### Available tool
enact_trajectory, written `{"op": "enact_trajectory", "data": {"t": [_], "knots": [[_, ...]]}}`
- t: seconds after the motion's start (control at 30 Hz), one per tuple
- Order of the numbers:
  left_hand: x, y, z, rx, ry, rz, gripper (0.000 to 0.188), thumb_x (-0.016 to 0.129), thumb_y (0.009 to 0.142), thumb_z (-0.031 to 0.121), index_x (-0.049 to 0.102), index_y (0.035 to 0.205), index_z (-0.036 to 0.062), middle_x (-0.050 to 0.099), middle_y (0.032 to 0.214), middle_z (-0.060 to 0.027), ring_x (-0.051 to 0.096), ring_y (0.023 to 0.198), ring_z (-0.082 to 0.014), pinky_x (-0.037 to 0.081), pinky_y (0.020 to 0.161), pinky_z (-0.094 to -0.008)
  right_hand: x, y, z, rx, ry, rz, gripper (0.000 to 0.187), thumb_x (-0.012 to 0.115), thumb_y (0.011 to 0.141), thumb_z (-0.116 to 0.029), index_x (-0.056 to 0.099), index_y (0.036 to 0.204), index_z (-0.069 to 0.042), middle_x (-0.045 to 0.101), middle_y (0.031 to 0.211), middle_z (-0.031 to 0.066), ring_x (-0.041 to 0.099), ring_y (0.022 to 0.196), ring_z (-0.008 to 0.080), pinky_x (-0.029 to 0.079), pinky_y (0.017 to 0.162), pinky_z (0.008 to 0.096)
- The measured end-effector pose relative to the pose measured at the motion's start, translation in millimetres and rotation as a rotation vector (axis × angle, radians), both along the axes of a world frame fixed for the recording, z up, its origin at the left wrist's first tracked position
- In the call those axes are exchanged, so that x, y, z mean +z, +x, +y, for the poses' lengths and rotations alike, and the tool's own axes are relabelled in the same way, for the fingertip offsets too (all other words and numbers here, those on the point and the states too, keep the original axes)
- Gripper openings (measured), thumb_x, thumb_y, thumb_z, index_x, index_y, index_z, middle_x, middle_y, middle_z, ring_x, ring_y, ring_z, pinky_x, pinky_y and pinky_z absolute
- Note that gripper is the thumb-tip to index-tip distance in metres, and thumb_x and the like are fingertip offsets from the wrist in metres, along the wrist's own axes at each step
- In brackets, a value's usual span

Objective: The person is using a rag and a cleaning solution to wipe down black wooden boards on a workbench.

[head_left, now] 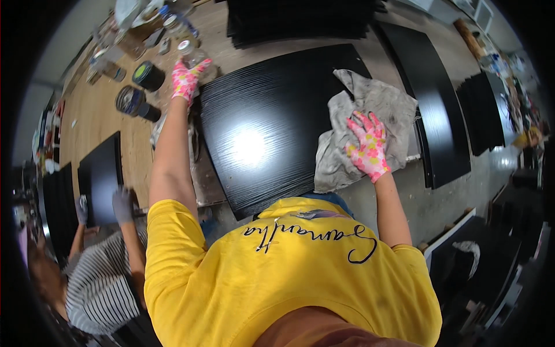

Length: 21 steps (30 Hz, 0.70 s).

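My left hand [186, 81], in a pink-and-white patterned glove, is closed round a clear bottle with a white cap [196, 56] beyond the left far corner of a glossy black panel [272, 110]. The panel lies flat before me, with fine grain lines and a bright light reflection on it. On its right side a stained grey rag [341, 168] is bunched up and hangs past the edge. My right hand [368, 147], gloved alike, holds the rag from above, its fingers bent over the cloth. The fingertips sink into the folds and are partly hidden.
Dark jars [148, 76] and other bottles crowd the wooden table [87, 124] at left. A stack of black panels [300, 20] stands at the far side; another long panel [430, 104] lies to the right. At lower left a co-worker's gloved hand [123, 204] touches a smaller panel [99, 179].
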<state>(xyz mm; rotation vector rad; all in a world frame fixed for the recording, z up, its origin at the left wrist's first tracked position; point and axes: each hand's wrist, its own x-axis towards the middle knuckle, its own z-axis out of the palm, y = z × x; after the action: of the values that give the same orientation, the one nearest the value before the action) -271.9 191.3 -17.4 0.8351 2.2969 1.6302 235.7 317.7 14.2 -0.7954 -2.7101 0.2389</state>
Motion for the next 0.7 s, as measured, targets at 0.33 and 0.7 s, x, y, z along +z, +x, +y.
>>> {"op": "enact_trajectory", "data": {"t": [0.33,0.7], "knots": [[72,125,53,-0.204,-0.174,1.210,0.076,0.087,0.055,0.020,0.055,0.123,0.0111,0.063,0.107,-0.0116,0.061,0.099,-0.0303,0.049,0.086,-0.0425,-27,18,46,-0.181,0.001,0.314,0.049,0.059,0.073,-0.005,0.060,0.122,-0.010,0.059,0.120,0.0131,0.050,0.116,0.0334,0.038,0.101,0.0439],[71,146,76,-0.191,-0.230,0.873,0.077,0.088,0.057,0.023,0.056,0.126,0.0090,0.062,0.112,-0.0132,0.059,0.106,-0.0320,0.046,0.094,-0.0389,-16,-3,72,-0.087,-0.255,0.375,0.045,0.048,0.078,0.000,0.068,0.113,-0.020,0.055,0.129,0.0177,0.045,0.124,0.0379,0.030,0.109,0.0444]]}}
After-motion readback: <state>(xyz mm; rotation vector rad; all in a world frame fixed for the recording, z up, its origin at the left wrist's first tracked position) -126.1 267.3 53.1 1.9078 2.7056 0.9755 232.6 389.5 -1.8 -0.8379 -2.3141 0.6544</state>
